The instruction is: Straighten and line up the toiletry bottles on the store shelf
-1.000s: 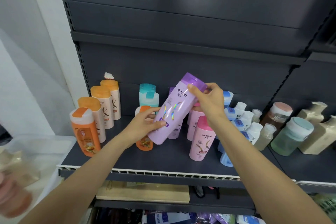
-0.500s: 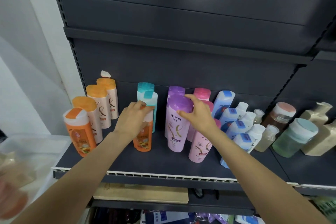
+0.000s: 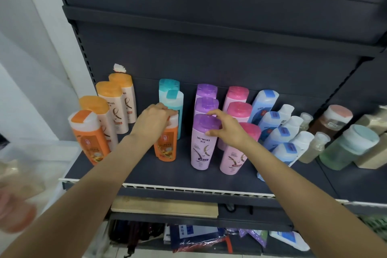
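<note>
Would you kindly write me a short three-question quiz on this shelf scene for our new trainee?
1. True or false: the front purple bottle stands upright on the shelf.
2. Which bottle does the left hand grip by its cap?
A. the teal bottle
B. the small orange bottle
C. a blue bottle
3. Fill in: the right hand rests on the ___ of the front purple bottle.

Key: 1 true; 2 B; 3 cap.
</note>
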Demonstrator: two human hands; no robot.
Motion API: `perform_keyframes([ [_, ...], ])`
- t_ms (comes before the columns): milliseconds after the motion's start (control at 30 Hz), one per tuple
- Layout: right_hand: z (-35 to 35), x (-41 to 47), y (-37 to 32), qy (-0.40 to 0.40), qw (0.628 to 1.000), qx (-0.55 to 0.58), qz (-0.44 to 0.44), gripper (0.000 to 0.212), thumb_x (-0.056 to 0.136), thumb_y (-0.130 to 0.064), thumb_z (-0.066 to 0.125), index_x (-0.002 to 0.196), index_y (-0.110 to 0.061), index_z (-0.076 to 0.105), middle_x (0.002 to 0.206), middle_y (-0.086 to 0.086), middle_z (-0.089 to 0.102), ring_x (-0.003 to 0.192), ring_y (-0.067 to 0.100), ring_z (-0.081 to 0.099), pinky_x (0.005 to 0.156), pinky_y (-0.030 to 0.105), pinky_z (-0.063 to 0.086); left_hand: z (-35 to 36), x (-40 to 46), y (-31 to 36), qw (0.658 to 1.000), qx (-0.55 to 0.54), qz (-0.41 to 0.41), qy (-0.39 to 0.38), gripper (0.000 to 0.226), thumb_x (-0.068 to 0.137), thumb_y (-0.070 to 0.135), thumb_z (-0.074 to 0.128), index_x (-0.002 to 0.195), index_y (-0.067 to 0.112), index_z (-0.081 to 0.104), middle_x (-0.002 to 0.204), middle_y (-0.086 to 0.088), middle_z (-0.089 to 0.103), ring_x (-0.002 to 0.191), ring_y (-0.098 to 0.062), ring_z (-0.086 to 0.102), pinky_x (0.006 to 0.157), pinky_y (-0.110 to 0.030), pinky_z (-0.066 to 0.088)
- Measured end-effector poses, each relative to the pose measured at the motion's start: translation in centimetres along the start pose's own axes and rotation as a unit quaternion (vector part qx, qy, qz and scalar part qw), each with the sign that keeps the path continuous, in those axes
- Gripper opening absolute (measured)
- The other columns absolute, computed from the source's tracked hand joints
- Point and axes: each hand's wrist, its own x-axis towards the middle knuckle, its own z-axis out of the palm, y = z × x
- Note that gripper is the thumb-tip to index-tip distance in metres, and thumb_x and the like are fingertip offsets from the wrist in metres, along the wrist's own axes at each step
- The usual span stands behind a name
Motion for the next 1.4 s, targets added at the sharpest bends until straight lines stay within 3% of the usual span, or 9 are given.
perform_keyframes([
  [200,0.0,0.0,-0.3,-0.037,0.998,-0.044,0.012,0.054,0.082,-0.01,0.071,0.129,-0.011,0.045,0.117,0.001,0.051,0.102,0.016,0.049,0.082,0.02,0.035,-0.1,0.1,0.1,1.0,0.012,0.006,-0.004,0.047,0.094,0.013,0.051,0.139,0.025,0.044,0.135,-0.009,0.048,0.117,-0.025,0.05,0.101,-0.034,0.042],
  [333,-0.3,0.6,-1.3,-0.018,0.998,-0.057,0.005,0.059,0.078,-0.015,0.075,0.131,-0.011,0.049,0.127,0.005,0.056,0.117,0.019,0.052,0.09,0.019,0.036,-0.4,0.2,-0.3,1.0,0.002,0.004,-0.019,0.05,0.091,0.015,0.057,0.138,0.026,0.044,0.134,-0.008,0.046,0.116,-0.025,0.047,0.101,-0.034,0.04],
  [467,0.3,0.8,-1.6,0.006,0.998,-0.065,-0.001,0.047,0.079,-0.011,0.073,0.123,-0.011,0.058,0.122,0.005,0.061,0.112,0.019,0.055,0.085,0.017,0.036,-1.1,0.8,-0.9,0.997,-0.023,-0.022,-0.065,0.058,0.086,0.017,0.064,0.139,0.024,0.042,0.132,-0.01,0.043,0.116,-0.026,0.043,0.1,-0.035,0.039],
  [667,0.6,0.4,-2.2,0.02,0.994,-0.107,0.012,0.054,0.08,-0.012,0.072,0.131,-0.012,0.053,0.135,0.007,0.052,0.123,0.021,0.048,0.095,0.021,0.034,-2.3,0.5,-0.5,0.991,-0.089,-0.045,-0.09,0.052,0.085,0.015,0.066,0.132,0.022,0.046,0.129,-0.011,0.046,0.115,-0.027,0.05,0.092,-0.031,0.044],
  [800,1.2,-0.7,-3.7,0.096,0.992,-0.082,-0.019,0.06,0.081,-0.017,0.071,0.137,-0.015,0.047,0.148,0.005,0.034,0.138,0.022,0.028,0.111,0.029,0.024,-3.6,-1.5,-0.8,0.99,-0.113,-0.061,-0.051,0.049,0.087,0.015,0.062,0.132,0.022,0.044,0.123,-0.012,0.047,0.109,-0.027,0.052,0.086,-0.03,0.044],
  [933,2.6,-1.4,-5.7,0.102,0.994,0.009,-0.049,0.049,0.086,-0.019,0.067,0.132,-0.014,0.053,0.135,0.005,0.051,0.125,0.018,0.048,0.1,0.022,0.036,-6.5,-4.3,-1.9,0.984,-0.157,-0.077,0.03,0.049,0.088,0.014,0.061,0.132,0.02,0.042,0.119,-0.011,0.045,0.109,-0.027,0.05,0.082,-0.027,0.037],
  [1167,4.3,-1.9,-8.8,-0.016,0.997,0.049,-0.056,0.058,0.079,-0.023,0.075,0.132,-0.017,0.051,0.122,-0.004,0.057,0.11,0.011,0.056,0.093,0.019,0.046,-10.8,-8.4,-4.7,0.946,-0.266,-0.084,0.165,0.047,0.081,0.013,0.068,0.122,0.028,0.053,0.114,-0.002,0.051,0.104,-0.021,0.051,0.091,-0.031,0.042],
  [1267,4.8,-1.8,-9.7,-0.01,0.997,0.022,-0.07,0.07,0.071,-0.03,0.079,0.134,-0.024,0.048,0.125,-0.001,0.057,0.113,0.015,0.057,0.097,0.033,0.048,-11.7,-9.9,-6.2,0.93,-0.311,-0.073,0.179,0.044,0.08,0.015,0.07,0.119,0.029,0.055,0.116,-0.003,0.054,0.103,-0.017,0.054,0.09,-0.027,0.042],
  [1400,5.1,-2.2,-11.2,0.03,0.996,-0.007,-0.084,0.056,0.074,-0.021,0.077,0.126,-0.02,0.055,0.117,-0.001,0.062,0.104,0.014,0.058,0.083,0.02,0.047,-12.1,-11.2,-7.5,0.909,-0.376,-0.046,0.174,0.043,0.08,0.011,0.07,0.113,0.034,0.054,0.118,0.004,0.057,0.102,-0.011,0.056,0.088,-0.027,0.046],
])
